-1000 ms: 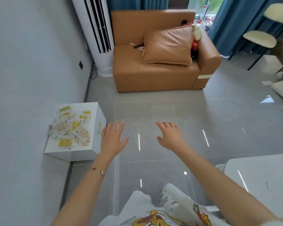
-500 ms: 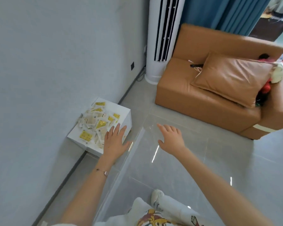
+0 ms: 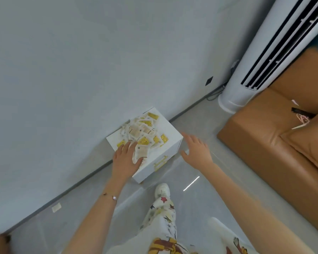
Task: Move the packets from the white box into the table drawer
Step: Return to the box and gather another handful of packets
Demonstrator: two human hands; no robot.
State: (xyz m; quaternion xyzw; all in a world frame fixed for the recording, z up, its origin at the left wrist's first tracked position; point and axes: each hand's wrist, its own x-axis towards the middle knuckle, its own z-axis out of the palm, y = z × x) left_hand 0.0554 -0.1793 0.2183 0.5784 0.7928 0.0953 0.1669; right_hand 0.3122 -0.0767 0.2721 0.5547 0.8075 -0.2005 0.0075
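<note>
A white box (image 3: 170, 137) stands on the floor against the grey wall, with a gold handle (image 3: 160, 163) on its front face. Several white and yellow packets (image 3: 142, 131) lie heaped on its top. My left hand (image 3: 126, 159) reaches over the near corner of the box, fingers straight, its fingertips at the nearest packets. My right hand (image 3: 195, 151) hovers open just right of the box, fingers spread, holding nothing. No table drawer is in view.
A tall white air conditioner (image 3: 268, 57) stands at the wall to the right. A tan sofa (image 3: 275, 143) with a cushion fills the right side. My leg and white shoe (image 3: 162, 192) stand just in front of the box on the grey tiled floor.
The view has swung left and down, closer to the box. My left hand has come over the box's near corner to the packets; my right hand has neared the box's right side.
</note>
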